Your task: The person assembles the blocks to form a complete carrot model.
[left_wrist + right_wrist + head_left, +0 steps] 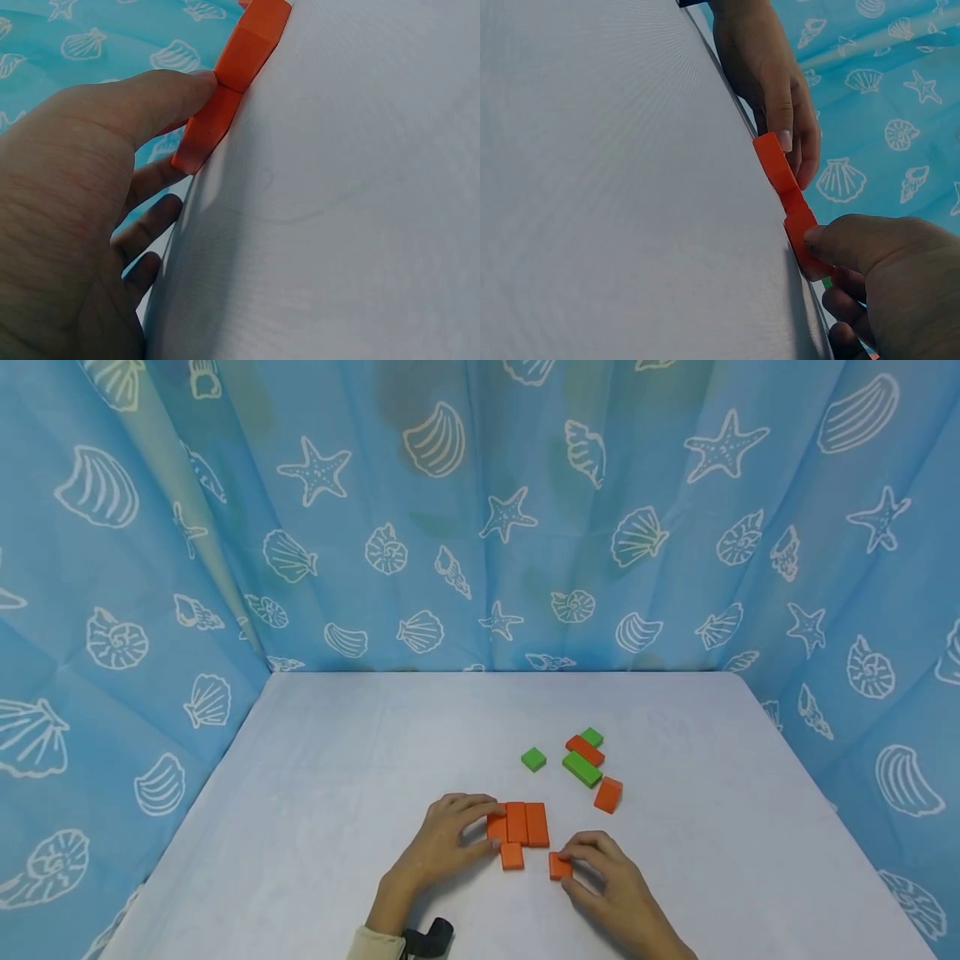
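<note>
Left hand (444, 843) pinches leftmost orange block (497, 827) of three-block row (517, 823); right hand (615, 885) pinches short orange block (556, 866); lookalike block (512, 857) between hands. Best: left steadies row lightly, right keeps piece flat, edges square.

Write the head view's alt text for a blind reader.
A person's left hand holds an orange rectangular block, the leftmost of three side by side on a white cloth-covered table, while the right hand pinches a smaller orange block. Three green blocks and two orange ones lie beyond, before a blue curtain with white seashells and starfish.
</note>
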Tool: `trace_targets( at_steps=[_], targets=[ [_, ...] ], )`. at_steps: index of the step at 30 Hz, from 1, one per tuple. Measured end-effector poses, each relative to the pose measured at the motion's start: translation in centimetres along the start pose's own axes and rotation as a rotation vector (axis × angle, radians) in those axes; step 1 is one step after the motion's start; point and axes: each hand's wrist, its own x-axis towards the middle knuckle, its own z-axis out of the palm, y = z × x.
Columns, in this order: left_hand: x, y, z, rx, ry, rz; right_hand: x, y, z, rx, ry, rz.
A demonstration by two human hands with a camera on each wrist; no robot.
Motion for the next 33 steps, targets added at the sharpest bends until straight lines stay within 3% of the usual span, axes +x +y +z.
trace_targets(
  at_steps=[5, 13, 15, 23, 33],
  targets=[
    [0.1, -0.1, 0.1, 0.007, -0.004, -0.007, 0.0, 0.0, 0.1, -0.012, -0.003, -0.054],
    [0.3, 0.1, -0.1, 0.030, 0.002, -0.006, 0.5, 0.5, 0.8, -0.081, 0.079, -0.366],
    [0.3, 0.1, 0.0, 0.026, 0.005, -0.006, 0.6, 0.5, 1.0, -0.079, 0.088, -0.412],
    [-0.2, -0.1, 0.0, 0.017, 0.005, -0.004, 0.7, 0.0, 1.7, -0.095, 0.056, -0.393],
    [0.1, -0.2, 0.1, 0.026, 0.004, 0.013, 1.4, -0.6, 2.2, -0.121, 0.088, -0.429]
  ],
)
